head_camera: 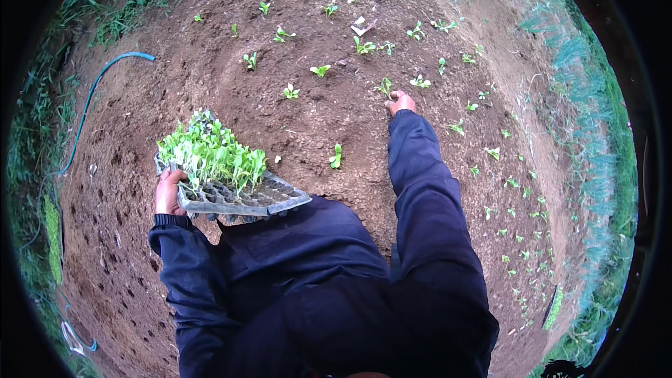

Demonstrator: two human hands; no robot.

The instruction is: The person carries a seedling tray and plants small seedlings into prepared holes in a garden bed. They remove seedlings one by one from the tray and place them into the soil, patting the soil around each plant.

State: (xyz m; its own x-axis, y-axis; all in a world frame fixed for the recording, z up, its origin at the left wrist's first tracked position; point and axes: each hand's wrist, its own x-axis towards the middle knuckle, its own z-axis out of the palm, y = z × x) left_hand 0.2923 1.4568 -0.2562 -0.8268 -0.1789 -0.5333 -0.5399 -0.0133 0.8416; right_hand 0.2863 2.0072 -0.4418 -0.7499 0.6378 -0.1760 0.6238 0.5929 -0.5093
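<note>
My left hand (169, 190) grips the left edge of a black plastic seedling tray (241, 209), tilted above my left thigh. Leafy green seedlings (215, 152) crowd the tray's far and left part; the cells along its near right side show no plants. With my arm stretched forward, my right hand (402, 103) is down at the soil, its fingertips closed around the base of a small leafy seedling (386, 85). Part of that grip is hidden by the hand itself. Nearer to me, another seedling (335, 157) stands in the soil between my arms.
Rows of seedlings (320, 70) stand in the brown soil bed (252, 100) ahead and to the right. Small holes (118, 236) dot the soil at left. A blue hose (86, 102) curves along the left edge. More seedling trays lie at far left (53, 239) and lower right (553, 308).
</note>
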